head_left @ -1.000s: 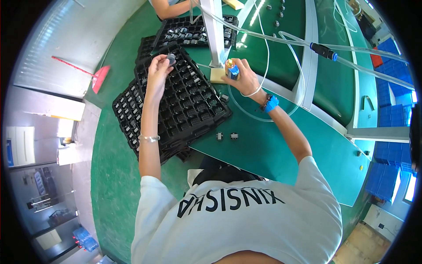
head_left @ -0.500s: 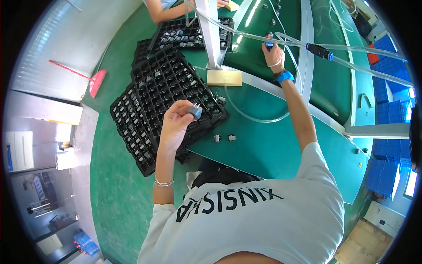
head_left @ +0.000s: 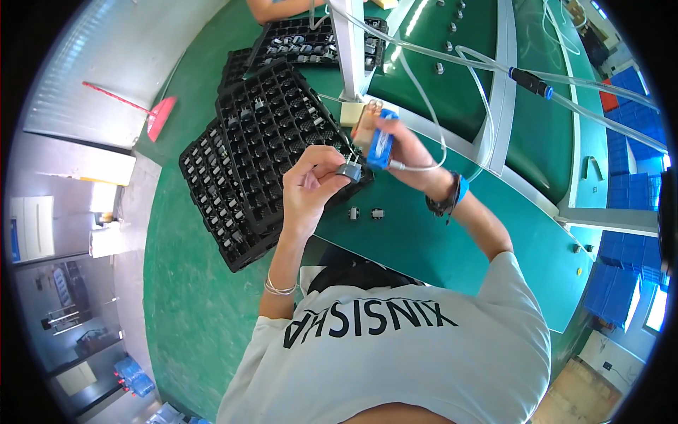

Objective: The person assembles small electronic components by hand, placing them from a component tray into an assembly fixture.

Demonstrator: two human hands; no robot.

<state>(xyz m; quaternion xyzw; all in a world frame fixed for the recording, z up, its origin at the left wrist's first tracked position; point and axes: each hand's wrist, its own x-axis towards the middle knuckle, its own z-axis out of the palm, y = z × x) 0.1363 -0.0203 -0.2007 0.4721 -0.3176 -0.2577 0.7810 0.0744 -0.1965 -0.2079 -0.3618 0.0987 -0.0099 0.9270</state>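
The grey pronged plug (head_left: 348, 172) is left of the blue boxy tool (head_left: 382, 143). Black gridded plastic trays (head_left: 281, 134) lie mostly farther left.

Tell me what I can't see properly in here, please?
In the head view:
Blue tool: blurred, partly covered by the right hand.
Grey plug: partly hidden by the fingers of the left hand.
Lower tray: partly hidden under the upper tray.
Other person's arm: cut off by the top edge.

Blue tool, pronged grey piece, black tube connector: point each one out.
Blue tool (head_left: 382, 140), head view, on its blue body.
Pronged grey piece (head_left: 349, 172), head view, on its grey body.
Black tube connector (head_left: 529, 82), head view, on its black middle.
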